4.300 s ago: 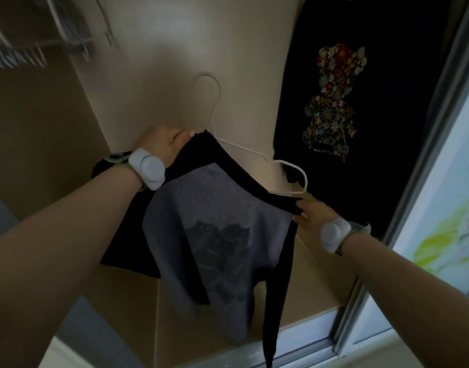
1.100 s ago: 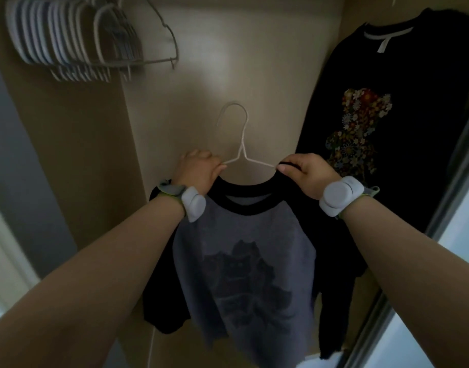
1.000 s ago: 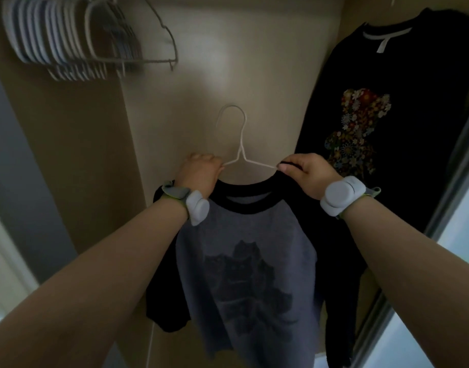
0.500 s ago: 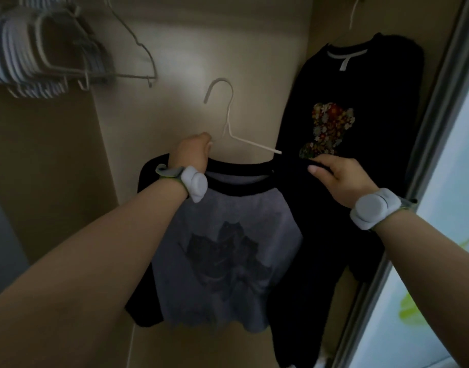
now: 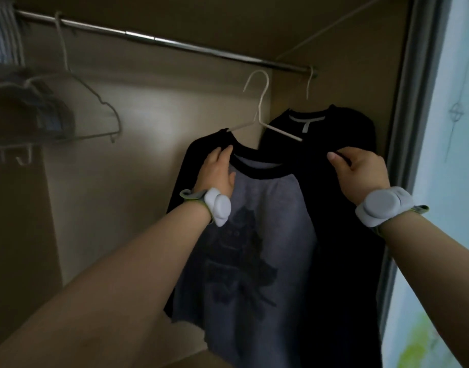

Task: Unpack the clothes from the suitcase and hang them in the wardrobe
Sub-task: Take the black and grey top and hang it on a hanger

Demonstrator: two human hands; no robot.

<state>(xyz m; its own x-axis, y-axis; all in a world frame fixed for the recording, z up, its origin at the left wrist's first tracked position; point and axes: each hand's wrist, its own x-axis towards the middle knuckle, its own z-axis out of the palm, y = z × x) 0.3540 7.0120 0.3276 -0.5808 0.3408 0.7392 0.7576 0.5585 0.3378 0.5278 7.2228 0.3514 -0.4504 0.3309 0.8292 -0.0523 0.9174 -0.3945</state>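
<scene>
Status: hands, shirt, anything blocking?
Left hand and right hand each grip a shoulder of the grey shirt. White hanger hook below the rod, not hooked. Black sweatshirt hangs just behind, rightward.

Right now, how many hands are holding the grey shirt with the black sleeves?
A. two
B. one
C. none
A: the left hand holds the grey shirt at one shoulder beside the collar, and the right hand pinches its other black shoulder.
</scene>
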